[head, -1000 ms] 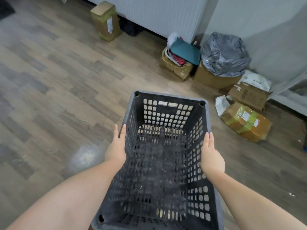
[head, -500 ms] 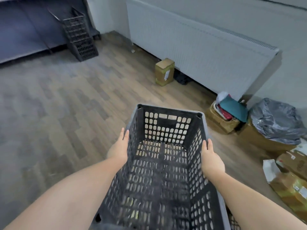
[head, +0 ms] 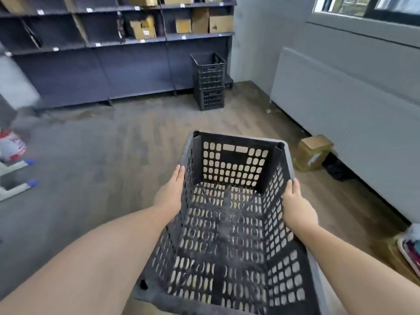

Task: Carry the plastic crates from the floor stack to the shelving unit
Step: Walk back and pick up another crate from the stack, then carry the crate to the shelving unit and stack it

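The crate (head: 229, 226) runs off the bottom edge, its near wall unseen. Fingers of the left hand (head: 169, 194) and right hand (head: 295, 206) hide behind its sides. The shelving unit (head: 118, 39) is cropped at the top; its labels are unreadable.

We are finding no text that can be read anywhere in this view. Small white tags are sitting along the front edges of the shelving unit (head: 118, 42), but they are showing only as blank pale patches. The cardboard boxes (head: 213, 21) on the shelves are carrying dark marks too blurred to make out. The cardboard box on the floor (head: 312, 153) by the radiator is showing a pale label whose print is too small to tell. At the far left a white bag (head: 12, 145) is bearing red lettering, smeared past reading.
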